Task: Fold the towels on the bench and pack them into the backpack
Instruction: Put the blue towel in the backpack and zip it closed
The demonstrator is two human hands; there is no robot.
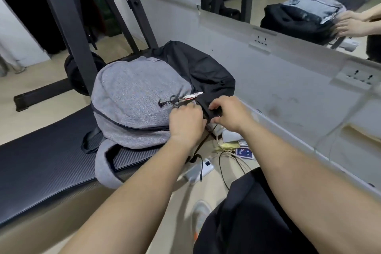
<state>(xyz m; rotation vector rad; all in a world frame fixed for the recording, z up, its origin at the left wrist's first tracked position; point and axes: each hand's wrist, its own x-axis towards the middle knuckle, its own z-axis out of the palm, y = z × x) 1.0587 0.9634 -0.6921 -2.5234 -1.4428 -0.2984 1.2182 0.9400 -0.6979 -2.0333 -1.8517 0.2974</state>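
Working the near edge of the backpack right now, both hands are sitting side by side where its grey front meets its black body. The backpack itself is lying flat on the padded bench, bulging and rounded, with one grey shoulder strap trailing off its lower end. The right hand is pinching a fold of the black fabric at the backpack's edge, thumb and fingers curled round it. The left hand is curling knuckles-up just beside the keyring that is hanging off the backpack's front. Its fingertips are hidden, so I cannot tell whether they are grasping a zip pull or only pressing the cloth. No towel is showing outside the backpack.

On handling, I am judging this a soft, slumping bag. The knit grey face is looking grippy, the black shell slicker and thin. It is probably light for its bulk and will sag wherever it is lifted. The best hold, I'd say, is the seam edge or a strap, with one hand bracing the fabric taut while the other is working the zip.
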